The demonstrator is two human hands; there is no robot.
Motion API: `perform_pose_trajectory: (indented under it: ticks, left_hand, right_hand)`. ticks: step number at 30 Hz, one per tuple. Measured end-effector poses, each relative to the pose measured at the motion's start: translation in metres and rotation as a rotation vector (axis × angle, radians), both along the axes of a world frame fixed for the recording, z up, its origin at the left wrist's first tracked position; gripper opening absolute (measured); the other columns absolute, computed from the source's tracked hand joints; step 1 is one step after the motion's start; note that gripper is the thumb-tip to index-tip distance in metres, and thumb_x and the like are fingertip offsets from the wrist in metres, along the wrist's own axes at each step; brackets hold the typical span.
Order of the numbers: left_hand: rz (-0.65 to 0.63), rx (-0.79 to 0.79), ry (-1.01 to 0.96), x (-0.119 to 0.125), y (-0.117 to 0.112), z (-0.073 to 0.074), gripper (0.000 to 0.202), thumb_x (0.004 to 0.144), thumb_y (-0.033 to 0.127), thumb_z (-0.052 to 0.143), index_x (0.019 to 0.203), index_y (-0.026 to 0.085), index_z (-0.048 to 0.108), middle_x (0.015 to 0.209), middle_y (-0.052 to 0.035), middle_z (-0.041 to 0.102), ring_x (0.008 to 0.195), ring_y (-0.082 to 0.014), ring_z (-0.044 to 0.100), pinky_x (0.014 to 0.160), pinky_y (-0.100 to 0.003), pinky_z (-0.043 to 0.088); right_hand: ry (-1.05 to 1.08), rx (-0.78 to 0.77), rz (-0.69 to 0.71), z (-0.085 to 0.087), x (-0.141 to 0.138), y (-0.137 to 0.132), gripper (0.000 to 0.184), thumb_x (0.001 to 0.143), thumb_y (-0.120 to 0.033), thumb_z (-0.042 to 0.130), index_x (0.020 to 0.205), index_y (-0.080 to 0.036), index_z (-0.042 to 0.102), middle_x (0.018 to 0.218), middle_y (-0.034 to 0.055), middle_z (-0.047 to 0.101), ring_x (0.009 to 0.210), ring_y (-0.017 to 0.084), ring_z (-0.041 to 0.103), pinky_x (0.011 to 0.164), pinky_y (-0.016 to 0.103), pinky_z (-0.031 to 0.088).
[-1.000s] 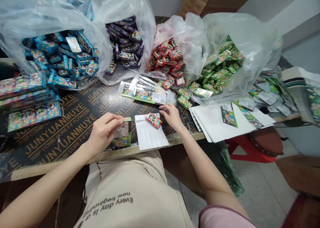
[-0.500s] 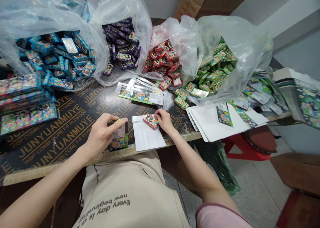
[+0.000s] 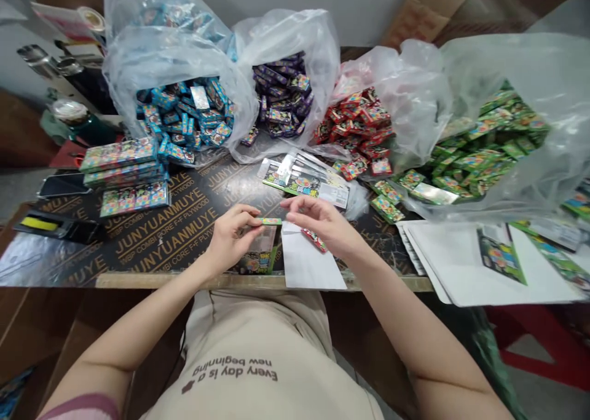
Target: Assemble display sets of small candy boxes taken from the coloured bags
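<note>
My left hand (image 3: 234, 235) pinches a small green candy box (image 3: 271, 221) by its left end, above the table's front edge. Just right of that box, my right hand (image 3: 325, 222) has its thumb and fingers apart, holding nothing. Beneath the right hand a small red candy box (image 3: 315, 240) lies on a white paper sheet (image 3: 311, 267), partly covered by the hand. A clear-windowed pack with a green printed edge (image 3: 258, 261) lies under the green box, beside the sheet.
Behind stand plastic bags of blue (image 3: 184, 115), purple (image 3: 283, 97), red (image 3: 357, 122) and green boxes (image 3: 488, 149). Flat printed packs (image 3: 306, 183) lie ahead. Filled packs (image 3: 133, 198) and a tape dispenser (image 3: 53, 224) are left; white cards (image 3: 442, 266) overhang the edge at right.
The view has swung left. My left hand has come up from the pack and now grips the green box. My right hand has let go of the red box, which rests on the sheet.
</note>
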State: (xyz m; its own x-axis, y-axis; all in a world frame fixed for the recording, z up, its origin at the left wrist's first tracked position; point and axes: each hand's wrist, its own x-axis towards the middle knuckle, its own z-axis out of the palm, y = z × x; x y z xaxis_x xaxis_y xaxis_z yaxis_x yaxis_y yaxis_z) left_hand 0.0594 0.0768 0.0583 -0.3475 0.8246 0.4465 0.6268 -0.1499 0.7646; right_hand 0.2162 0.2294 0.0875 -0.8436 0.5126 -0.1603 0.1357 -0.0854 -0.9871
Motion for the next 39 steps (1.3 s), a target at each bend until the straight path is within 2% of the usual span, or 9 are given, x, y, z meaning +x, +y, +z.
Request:
perform_pose_trajectory:
  ticks: [6,15,23,28,30,32,35,37,39]
  left_hand:
    - [-0.008,-0.079,-0.213,-0.005,-0.006,-0.001,0.003,0.079,0.017,0.066,0.078,0.017,0.063,0.085,-0.0061,0.072,0.081,-0.0179,0.068,0.073,-0.029,0.052]
    - [0.034,-0.013,-0.160,-0.001,-0.006,-0.003,0.003,0.074,0.016,0.062,0.076,0.017,0.060,0.085,-0.0075,0.072,0.078,-0.0184,0.069,0.074,-0.031,0.054]
    - [0.154,-0.027,-0.148,0.006,0.000,-0.005,0.012,0.077,0.023,0.072,0.077,0.017,0.061,0.074,-0.0018,0.070,0.067,-0.0138,0.066,0.064,-0.025,0.052]
    - [0.030,-0.011,0.005,-0.002,-0.003,-0.005,0.013,0.084,0.018,0.064,0.096,0.017,0.066,0.088,-0.0038,0.070,0.078,-0.0136,0.065,0.071,-0.025,0.052]
    - [0.018,-0.037,0.061,-0.016,-0.009,-0.009,0.015,0.087,0.018,0.059,0.098,0.018,0.069,0.091,-0.0052,0.070,0.082,-0.0147,0.066,0.075,-0.026,0.052]
    - [0.111,-0.091,0.095,-0.037,-0.017,-0.016,0.016,0.088,0.022,0.058,0.098,0.018,0.070,0.093,-0.0063,0.070,0.083,-0.0166,0.066,0.076,-0.030,0.053]
    - [0.289,-0.250,0.255,-0.068,-0.029,-0.027,0.019,0.085,0.027,0.060,0.098,0.015,0.069,0.095,-0.0107,0.069,0.089,-0.0247,0.065,0.082,-0.041,0.053]
    - [0.297,-0.355,0.441,-0.078,-0.031,-0.033,0.024,0.081,0.029,0.065,0.100,0.015,0.068,0.109,-0.0166,0.066,0.108,-0.0339,0.060,0.093,-0.054,0.047]
    - [0.155,-0.417,0.594,-0.076,-0.026,-0.038,0.036,0.075,0.028,0.071,0.109,0.018,0.065,0.128,-0.0190,0.057,0.126,-0.0395,0.047,0.103,-0.065,0.032]
  right_hand:
    - [-0.045,-0.014,0.219,0.005,-0.039,-0.017,0.035,0.072,-0.048,0.073,0.072,-0.018,0.054,0.083,0.0017,0.063,0.072,0.012,0.055,0.066,0.025,0.042]
    - [-0.037,0.087,0.242,-0.002,-0.049,-0.015,0.032,0.074,-0.045,0.072,0.070,-0.017,0.056,0.067,-0.0027,0.057,0.059,0.009,0.049,0.055,0.022,0.036]
    - [-0.016,-0.074,0.109,-0.016,-0.052,-0.021,0.032,0.065,-0.038,0.078,0.071,-0.019,0.054,0.066,-0.0032,0.059,0.059,0.010,0.053,0.058,0.024,0.041]
    - [0.007,-0.232,-0.057,-0.033,-0.050,-0.008,0.035,0.067,-0.031,0.071,0.092,-0.024,0.047,0.078,-0.0029,0.063,0.068,0.013,0.059,0.065,0.027,0.046]
    - [-0.036,-0.018,-0.135,-0.043,-0.041,0.011,0.027,0.076,-0.034,0.063,0.098,-0.024,0.050,0.086,0.0005,0.063,0.074,0.015,0.059,0.070,0.030,0.046]
    - [-0.170,0.380,-0.196,-0.056,-0.027,0.033,0.019,0.079,-0.030,0.062,0.095,-0.022,0.057,0.092,0.0044,0.062,0.085,0.020,0.058,0.077,0.035,0.044]
    - [-0.538,0.869,-0.100,-0.079,-0.003,0.051,0.004,0.075,-0.021,0.068,0.076,-0.019,0.065,0.088,0.0089,0.062,0.095,0.028,0.053,0.082,0.041,0.036]
    - [-0.687,0.961,0.000,-0.093,0.008,0.050,0.007,0.074,-0.019,0.070,0.069,-0.017,0.065,0.083,0.0098,0.061,0.095,0.029,0.052,0.080,0.041,0.033]
    - [-0.713,0.972,0.033,-0.105,0.014,0.045,0.008,0.074,-0.018,0.069,0.067,-0.017,0.064,0.082,0.0102,0.062,0.092,0.028,0.051,0.078,0.039,0.031]
